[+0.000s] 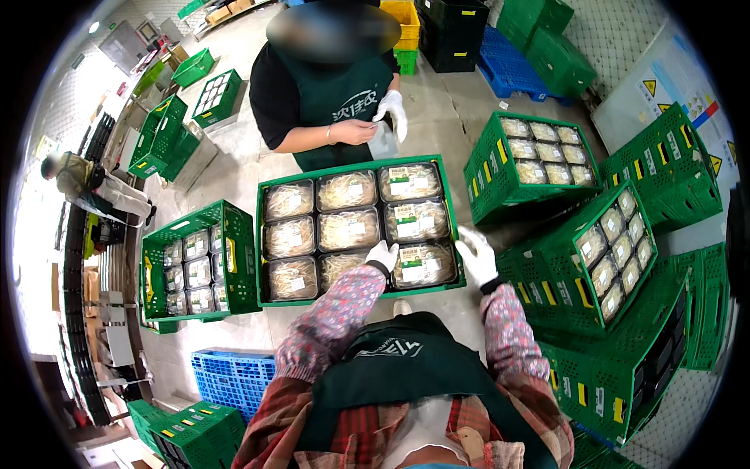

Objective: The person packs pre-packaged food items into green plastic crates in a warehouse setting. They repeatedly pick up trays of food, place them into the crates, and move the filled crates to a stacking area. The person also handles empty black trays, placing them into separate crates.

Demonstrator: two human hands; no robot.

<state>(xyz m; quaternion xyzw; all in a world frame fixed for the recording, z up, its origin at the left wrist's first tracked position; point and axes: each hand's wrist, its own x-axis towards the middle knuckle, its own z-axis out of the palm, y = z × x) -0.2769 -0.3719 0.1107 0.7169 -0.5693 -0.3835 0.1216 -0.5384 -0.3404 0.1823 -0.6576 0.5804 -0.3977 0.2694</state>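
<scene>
Before me stands a green plastic crate (355, 169) with rows of black plastic trays under clear film, filled with pale, thin strands that look like sprouts. My left hand (384, 256), in a white glove, rests at the left edge of the near-right tray (425, 264) and partly covers the near-middle tray (340, 267). Whether its fingers grip an edge is hidden. At the crate's right rim is my right hand (477, 256), also gloved, fingers spread and nothing visible in it. The right-column trays bear green-and-white printed labels; the other trays show small white stickers.
Across the crate a co-worker (337, 111) holds a greyish sheet or bag (382, 140). Filled crates stand at left (240, 264) and right (492, 170), with more stacked crates (545, 281) by my right arm. A blue pallet (233, 375) lies at lower left; another person (99, 184) is farther left.
</scene>
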